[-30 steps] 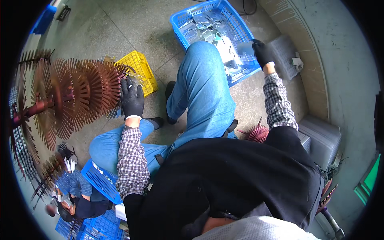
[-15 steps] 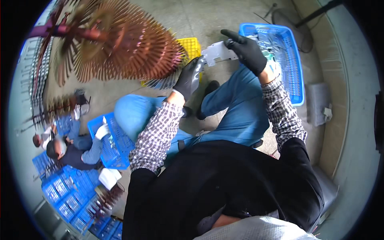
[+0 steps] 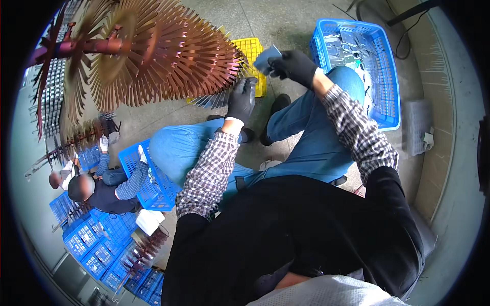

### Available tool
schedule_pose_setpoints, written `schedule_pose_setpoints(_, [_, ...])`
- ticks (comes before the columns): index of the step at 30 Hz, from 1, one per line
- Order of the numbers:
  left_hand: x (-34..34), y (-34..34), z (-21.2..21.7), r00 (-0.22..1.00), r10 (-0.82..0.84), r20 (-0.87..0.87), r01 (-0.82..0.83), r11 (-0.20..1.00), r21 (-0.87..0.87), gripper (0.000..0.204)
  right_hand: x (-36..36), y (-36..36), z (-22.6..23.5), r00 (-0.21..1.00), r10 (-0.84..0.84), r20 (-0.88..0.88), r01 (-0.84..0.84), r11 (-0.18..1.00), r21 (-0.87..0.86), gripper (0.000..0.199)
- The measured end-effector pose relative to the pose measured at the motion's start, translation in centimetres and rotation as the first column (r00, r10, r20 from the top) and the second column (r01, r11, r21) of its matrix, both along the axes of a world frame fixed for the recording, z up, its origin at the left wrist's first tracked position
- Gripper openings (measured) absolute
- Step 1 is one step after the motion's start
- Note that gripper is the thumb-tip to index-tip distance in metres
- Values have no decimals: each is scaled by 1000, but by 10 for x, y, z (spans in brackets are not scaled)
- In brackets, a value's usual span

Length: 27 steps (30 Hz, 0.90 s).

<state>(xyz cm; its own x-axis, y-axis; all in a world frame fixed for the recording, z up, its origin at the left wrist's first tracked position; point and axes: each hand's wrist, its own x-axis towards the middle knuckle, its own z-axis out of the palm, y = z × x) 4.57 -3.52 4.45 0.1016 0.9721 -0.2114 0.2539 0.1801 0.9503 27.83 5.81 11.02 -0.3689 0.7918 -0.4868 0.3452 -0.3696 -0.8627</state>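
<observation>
My right hand [image 3: 297,69], in a black glove, grips a thin flat metal plate [image 3: 267,58], now tilted and grey-blue in the light. The plate is beside the outer edge of a big reddish-brown rack [image 3: 168,56], whose many flat prongs fan out round a central bar. Just below the plate, my left hand [image 3: 241,102], also black-gloved, has its fingers closed by the tips of the prongs. Whether a prong or something else small lies between those fingers is hidden.
A blue plastic basket [image 3: 395,81] of metal plates stands by my right knee. Behind the rack is a yellow crate [image 3: 260,87]. To the left, another blue basket [image 3: 166,201] stands near co-workers [image 3: 109,196] seated among stacked blue crates [image 3: 81,242].
Both hands held the plate before; now only my right hand does, and the plate has turned and tilted. My left hand has let go of it and closed by the rack's prongs.
</observation>
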Motion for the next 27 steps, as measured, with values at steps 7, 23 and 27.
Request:
schedule_pose_setpoints(7, [-3, 2, 16, 821, 114, -559, 104, 934, 343, 29, -36, 60, -64, 891, 190, 413, -326, 900, 290, 32])
schedule_pose_setpoints(23, [2, 7, 10, 530, 162, -833, 322, 870, 374, 45, -73, 65, -137, 866, 172, 470, -267, 953, 144, 47])
schedule_pose_setpoints(27, [1, 9, 6, 484, 170, -858, 308, 885, 349, 46, -72, 63, -136, 863, 197, 466, -300, 941, 158, 46])
